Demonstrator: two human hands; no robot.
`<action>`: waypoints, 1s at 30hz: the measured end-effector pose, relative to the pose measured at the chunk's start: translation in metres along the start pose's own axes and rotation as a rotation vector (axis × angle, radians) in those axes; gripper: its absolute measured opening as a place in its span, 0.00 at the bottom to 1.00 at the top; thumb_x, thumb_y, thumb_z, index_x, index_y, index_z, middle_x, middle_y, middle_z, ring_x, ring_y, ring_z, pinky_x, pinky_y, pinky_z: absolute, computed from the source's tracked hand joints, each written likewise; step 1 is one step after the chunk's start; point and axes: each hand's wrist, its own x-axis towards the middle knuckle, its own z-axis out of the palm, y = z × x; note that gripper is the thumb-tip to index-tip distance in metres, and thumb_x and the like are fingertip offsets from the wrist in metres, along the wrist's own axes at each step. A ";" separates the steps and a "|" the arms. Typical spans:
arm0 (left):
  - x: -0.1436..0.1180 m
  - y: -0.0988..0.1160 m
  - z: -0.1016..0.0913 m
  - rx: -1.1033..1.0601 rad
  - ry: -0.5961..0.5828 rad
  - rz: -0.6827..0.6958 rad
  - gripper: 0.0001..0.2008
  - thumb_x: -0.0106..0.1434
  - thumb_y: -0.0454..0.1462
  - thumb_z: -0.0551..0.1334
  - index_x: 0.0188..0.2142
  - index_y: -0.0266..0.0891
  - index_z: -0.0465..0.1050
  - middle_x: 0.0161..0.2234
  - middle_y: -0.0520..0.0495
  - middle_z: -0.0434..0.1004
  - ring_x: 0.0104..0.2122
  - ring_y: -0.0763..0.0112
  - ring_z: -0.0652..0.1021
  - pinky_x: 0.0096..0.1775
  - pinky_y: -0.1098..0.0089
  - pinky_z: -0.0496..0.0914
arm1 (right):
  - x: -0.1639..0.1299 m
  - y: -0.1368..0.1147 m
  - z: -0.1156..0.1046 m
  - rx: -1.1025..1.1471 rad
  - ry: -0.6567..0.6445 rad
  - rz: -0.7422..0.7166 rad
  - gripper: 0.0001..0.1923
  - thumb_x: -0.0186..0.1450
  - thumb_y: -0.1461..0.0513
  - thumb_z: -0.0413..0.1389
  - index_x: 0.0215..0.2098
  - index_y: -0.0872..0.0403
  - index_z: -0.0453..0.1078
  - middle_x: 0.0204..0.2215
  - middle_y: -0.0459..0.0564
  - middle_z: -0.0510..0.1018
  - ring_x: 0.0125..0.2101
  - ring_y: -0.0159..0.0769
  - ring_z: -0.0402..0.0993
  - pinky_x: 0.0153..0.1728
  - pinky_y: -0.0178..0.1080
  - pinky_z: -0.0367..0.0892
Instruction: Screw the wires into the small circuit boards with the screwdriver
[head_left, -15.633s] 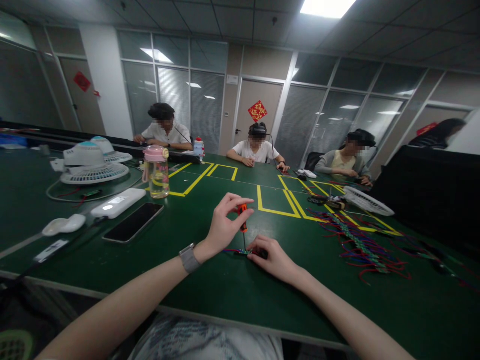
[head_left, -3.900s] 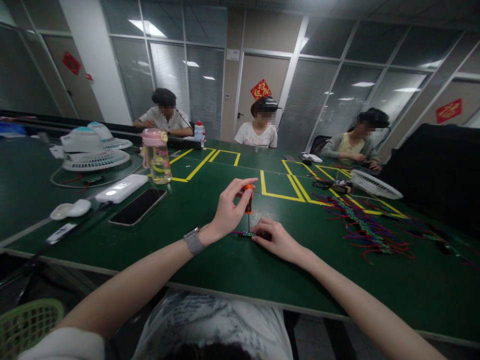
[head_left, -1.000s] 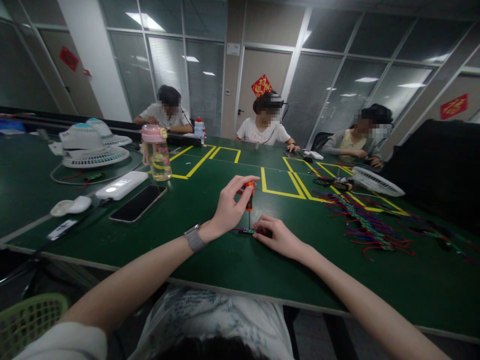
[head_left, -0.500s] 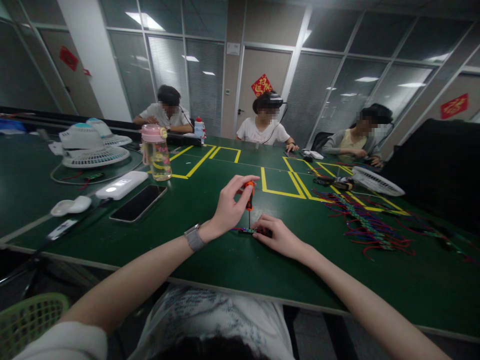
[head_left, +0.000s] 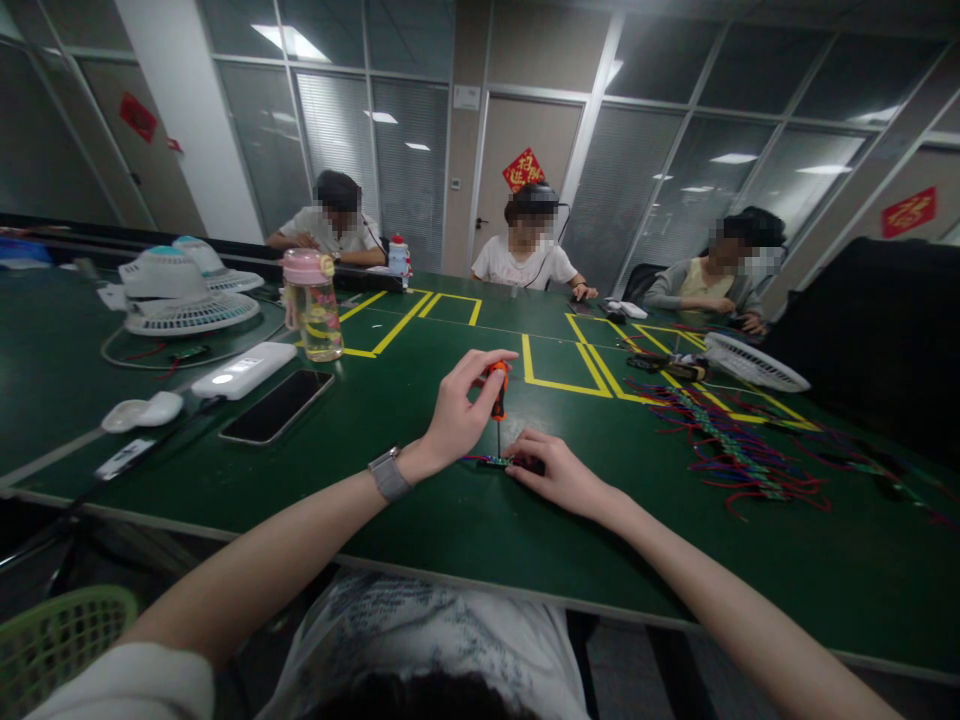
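Your left hand [head_left: 459, 412] pinches the orange handle of a small screwdriver [head_left: 497, 392] between thumb and fingertips, and the tool stands almost upright with its thin shaft pointing down. The tip meets a small circuit board [head_left: 493, 462] that lies flat on the green table [head_left: 465, 520], in the middle in front of you. Your right hand [head_left: 559, 472] lies over the right end of this board, fingers curled and pressing it down on the table; the part under the fingers is hidden. Thin coloured wires come out from the board to the left.

To the left, well apart from your hands, a black phone [head_left: 277, 406] lies beside a white power bank [head_left: 243, 370], and behind them stands a bottle with pink lid [head_left: 313, 318]. Further left are white fans [head_left: 180, 295]. On the right side a bundle of coloured wires [head_left: 731, 455] is spread across yellow tape lines [head_left: 559, 385]. Three other people sit at the far edge of the table.
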 end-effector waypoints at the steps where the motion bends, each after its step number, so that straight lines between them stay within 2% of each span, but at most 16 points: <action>1: 0.000 0.000 0.000 0.001 -0.001 0.002 0.12 0.69 0.37 0.54 0.48 0.42 0.72 0.41 0.45 0.72 0.40 0.70 0.75 0.39 0.71 0.72 | 0.000 0.000 0.000 0.000 -0.002 0.001 0.06 0.65 0.63 0.55 0.39 0.54 0.73 0.33 0.48 0.70 0.30 0.31 0.68 0.32 0.34 0.66; 30: 0.000 0.001 0.000 -0.007 0.003 0.004 0.11 0.68 0.36 0.54 0.47 0.41 0.72 0.41 0.45 0.72 0.39 0.70 0.75 0.39 0.72 0.71 | 0.000 0.001 0.001 0.004 0.005 -0.009 0.06 0.64 0.63 0.56 0.38 0.55 0.73 0.32 0.47 0.70 0.28 0.30 0.68 0.31 0.34 0.66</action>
